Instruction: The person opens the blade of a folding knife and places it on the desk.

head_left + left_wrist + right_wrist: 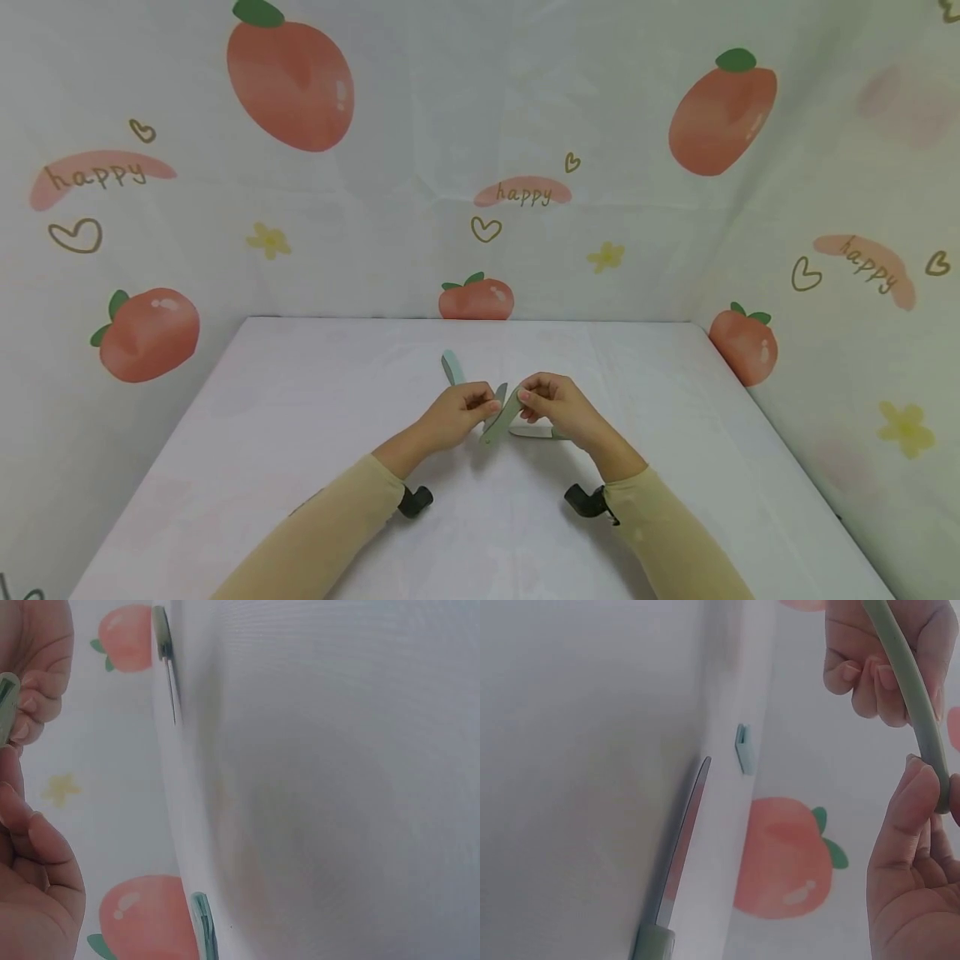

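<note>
Over the middle of the white table (300, 433) my two hands meet on a pale green, slightly curved strip (502, 417). My left hand (468, 410) pinches it from the left and my right hand (546, 404) from the right, fingers curled. In the right wrist view the green strip (911, 697) runs between both sets of fingertips. Only its edge (7, 705) shows in the left wrist view. What kind of piece it is I cannot tell. A knife (534, 432) with a green handle lies flat on the table under my right hand; its blade (681, 840) shows in the right wrist view.
Another pale green piece (452, 367) lies on the table just beyond my left hand. Cloth printed with peaches, hearts and "happy" (525, 193) walls the table on three sides. Black camera mounts (414, 500) sit on both wrists.
</note>
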Action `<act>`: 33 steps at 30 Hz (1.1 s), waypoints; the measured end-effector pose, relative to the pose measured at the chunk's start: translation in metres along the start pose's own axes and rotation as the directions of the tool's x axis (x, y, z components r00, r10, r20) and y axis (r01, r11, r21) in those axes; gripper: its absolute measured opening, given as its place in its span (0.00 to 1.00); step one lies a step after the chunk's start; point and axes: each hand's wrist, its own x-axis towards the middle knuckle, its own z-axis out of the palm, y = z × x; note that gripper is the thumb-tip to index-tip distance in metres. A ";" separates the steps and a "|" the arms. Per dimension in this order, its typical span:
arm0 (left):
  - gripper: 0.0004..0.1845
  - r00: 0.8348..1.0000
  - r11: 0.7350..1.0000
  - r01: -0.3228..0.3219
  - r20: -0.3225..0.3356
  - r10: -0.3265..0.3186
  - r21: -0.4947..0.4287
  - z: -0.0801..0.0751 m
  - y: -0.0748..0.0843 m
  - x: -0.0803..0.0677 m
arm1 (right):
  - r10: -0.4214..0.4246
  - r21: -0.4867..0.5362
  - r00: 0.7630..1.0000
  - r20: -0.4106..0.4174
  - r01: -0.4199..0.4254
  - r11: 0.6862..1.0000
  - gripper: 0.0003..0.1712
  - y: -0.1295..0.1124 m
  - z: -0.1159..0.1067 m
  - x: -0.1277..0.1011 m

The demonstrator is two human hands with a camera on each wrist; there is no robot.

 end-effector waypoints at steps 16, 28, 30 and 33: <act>0.11 0.980 0.994 -0.068 -0.192 0.050 -0.084 0.000 -0.007 -0.001 | 0.010 0.072 1.000 -0.029 -0.008 0.997 0.14 0.001 -0.003 -0.001; 0.11 0.899 0.973 -0.112 -0.439 0.012 -0.202 -0.002 -0.008 0.000 | 0.031 0.189 0.998 -0.048 -0.021 0.982 0.12 0.004 -0.008 -0.001; 0.10 0.885 0.967 -0.108 -0.466 -0.012 -0.231 -0.002 -0.008 0.000 | 0.037 0.199 0.998 -0.047 -0.027 0.980 0.11 0.005 -0.008 -0.001; 0.08 0.878 0.964 -0.094 -0.478 -0.038 -0.249 -0.002 -0.004 -0.001 | 0.048 0.212 0.998 -0.048 -0.036 0.977 0.11 0.006 -0.009 -0.001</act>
